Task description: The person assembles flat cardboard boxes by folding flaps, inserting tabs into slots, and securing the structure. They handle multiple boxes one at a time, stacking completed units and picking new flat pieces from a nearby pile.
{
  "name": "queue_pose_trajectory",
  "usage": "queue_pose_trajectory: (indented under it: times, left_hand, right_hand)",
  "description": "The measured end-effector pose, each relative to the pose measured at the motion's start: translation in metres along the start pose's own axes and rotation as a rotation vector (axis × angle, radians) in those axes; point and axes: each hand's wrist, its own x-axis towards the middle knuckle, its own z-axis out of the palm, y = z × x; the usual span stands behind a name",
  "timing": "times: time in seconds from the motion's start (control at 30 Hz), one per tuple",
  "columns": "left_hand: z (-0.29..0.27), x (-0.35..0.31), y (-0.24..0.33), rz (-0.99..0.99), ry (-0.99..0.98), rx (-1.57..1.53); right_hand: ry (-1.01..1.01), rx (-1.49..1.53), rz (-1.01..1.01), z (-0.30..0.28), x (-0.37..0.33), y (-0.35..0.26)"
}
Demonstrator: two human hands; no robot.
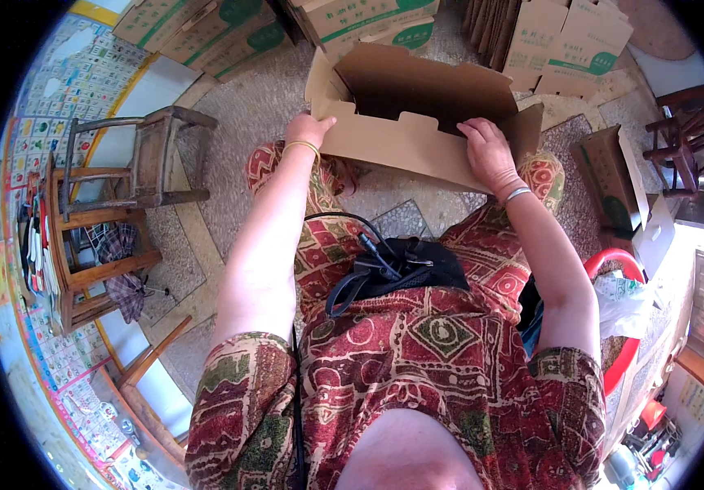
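A brown cardboard box stands open in front of me, above my knees, its flaps raised and its inside in shadow. At its left end, my left hand grips the corner of the near wall; the thumb shows along the edge and the other fingers are mostly hidden. My right hand holds the near wall towards its right end, fingers bent over the upper edge. A small tab sticks up from that edge between my hands.
Printed flat cartons are stacked at the far right, with more cartons at the far left. A wooden chair lies to the left. On the right are another box, a red rim and a white plastic bag.
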Motion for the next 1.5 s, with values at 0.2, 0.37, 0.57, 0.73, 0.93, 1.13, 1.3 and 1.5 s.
queue_pose_trajectory:
  times: [0.2,0.37,0.57,0.73,0.93,1.13,1.3,1.5]
  left_hand:
    - [0.014,0.006,-0.015,0.033,0.021,-0.189]
    - [0.025,0.024,-0.019,0.073,0.075,-0.031]
    - [0.021,0.021,-0.015,0.085,0.028,-0.046]
    - [0.013,0.015,-0.009,0.07,-0.007,-0.127]
    - [0.014,0.015,-0.01,0.06,0.04,-0.069]
    - [0.02,0.004,-0.005,0.094,0.126,-0.319]
    - [0.025,0.004,-0.006,0.147,0.118,-0.464]
    - [0.034,0.016,-0.02,0.138,0.103,-0.462]
  right_hand:
    - [0.443,-0.087,-0.074,-0.056,0.06,-0.04]
    - [0.237,-0.301,0.067,-0.047,0.09,-0.017]
    - [-0.23,-0.173,0.065,-0.041,0.052,-0.017]
    - [-0.241,-0.178,-0.059,0.001,0.002,-0.022]
    - [-0.205,-0.216,-0.058,0.027,-0.007,-0.015]
    - [-0.128,-0.189,-0.067,0.027,-0.013,-0.013]
    - [-0.18,-0.208,-0.057,0.023,-0.012,-0.013]
    - [-0.479,-0.266,0.116,-0.008,0.049,-0.032]
